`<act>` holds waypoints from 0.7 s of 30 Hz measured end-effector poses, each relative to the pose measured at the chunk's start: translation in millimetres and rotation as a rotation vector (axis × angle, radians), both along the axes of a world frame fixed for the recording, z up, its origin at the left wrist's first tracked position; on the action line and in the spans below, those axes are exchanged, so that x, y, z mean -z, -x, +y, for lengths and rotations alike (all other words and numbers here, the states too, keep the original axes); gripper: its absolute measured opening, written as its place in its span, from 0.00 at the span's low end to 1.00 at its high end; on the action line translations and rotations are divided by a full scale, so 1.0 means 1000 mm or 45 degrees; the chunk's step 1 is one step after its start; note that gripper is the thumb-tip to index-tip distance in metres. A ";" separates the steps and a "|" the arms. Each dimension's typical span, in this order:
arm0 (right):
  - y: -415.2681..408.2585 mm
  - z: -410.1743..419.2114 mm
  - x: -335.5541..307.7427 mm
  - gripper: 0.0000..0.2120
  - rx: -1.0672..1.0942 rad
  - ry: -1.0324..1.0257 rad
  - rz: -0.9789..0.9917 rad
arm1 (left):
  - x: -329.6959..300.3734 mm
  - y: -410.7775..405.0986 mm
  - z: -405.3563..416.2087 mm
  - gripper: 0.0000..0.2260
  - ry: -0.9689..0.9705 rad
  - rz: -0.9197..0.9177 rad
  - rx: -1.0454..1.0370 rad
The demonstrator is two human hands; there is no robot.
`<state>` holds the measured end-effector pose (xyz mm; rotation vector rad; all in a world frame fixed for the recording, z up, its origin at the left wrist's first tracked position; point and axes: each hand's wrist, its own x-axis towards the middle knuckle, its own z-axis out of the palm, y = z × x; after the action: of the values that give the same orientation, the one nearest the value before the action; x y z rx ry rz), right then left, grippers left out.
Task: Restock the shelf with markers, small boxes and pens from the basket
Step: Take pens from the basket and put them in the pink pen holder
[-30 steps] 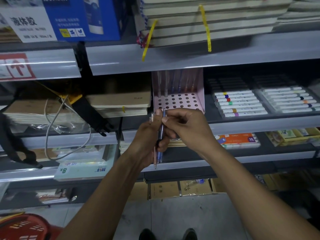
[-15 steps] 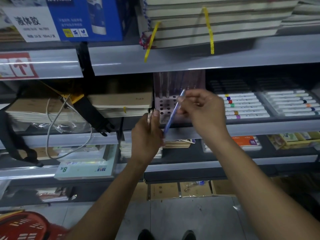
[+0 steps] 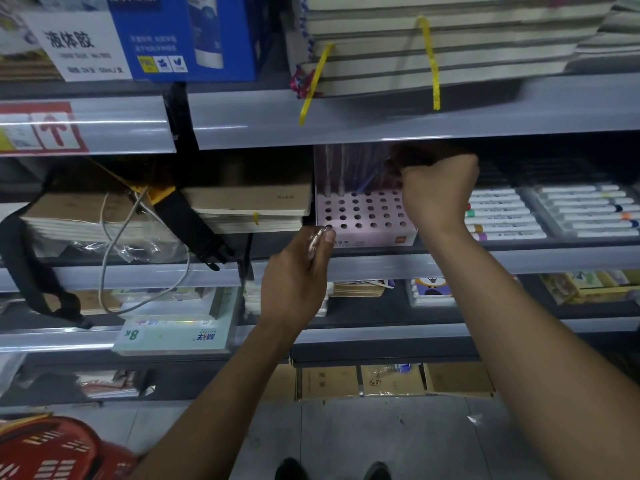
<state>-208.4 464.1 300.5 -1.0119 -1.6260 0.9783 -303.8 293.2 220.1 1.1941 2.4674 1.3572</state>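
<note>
Right hand (image 3: 437, 188): pinches a blue pen (image 3: 371, 180), tilted, its tip at a back hole of the pink pen rack (image 3: 367, 216) on the shelf (image 3: 519, 259).
Left hand (image 3: 298, 275): grips pens (image 3: 316, 241) below the rack.
Basket (image 3: 52, 448): red, on the floor, lower left.

Grey metal shelf (image 3: 398, 123) boards run across the view in tiers, each with a clear price rail along its front edge. On the top board a blue-and-white carton (image 3: 156, 36) stands at the left and a stack of notebooks tied with yellow ribbon (image 3: 433, 46) lies at the right. On the board below, from left to right: bundled brown notebooks (image 3: 86, 220), a second notebook stack (image 3: 249, 206), a pink pen holder with rows of holes (image 3: 363, 220) at the front edge, and trays of white markers (image 3: 554, 213). Lower boards carry a pale paper pack marked 8K (image 3: 169, 336) and small boxes (image 3: 588, 285). A red basket (image 3: 52, 448) sits on the floor (image 3: 398, 441).
</note>
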 end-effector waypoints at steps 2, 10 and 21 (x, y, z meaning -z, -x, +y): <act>0.005 0.004 0.001 0.22 -0.028 -0.059 -0.090 | -0.001 0.000 0.000 0.19 0.010 -0.005 -0.001; 0.028 0.011 -0.005 0.19 -0.209 0.007 -0.583 | -0.003 0.003 -0.001 0.18 -0.016 -0.092 0.053; 0.025 0.006 0.001 0.11 -0.224 -0.009 -0.570 | -0.019 0.001 -0.007 0.14 -0.323 -1.095 0.271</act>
<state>-233.5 469.8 299.8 -1.1561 -2.1141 0.9004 -304.4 286.4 239.3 0.6504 1.5665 1.6771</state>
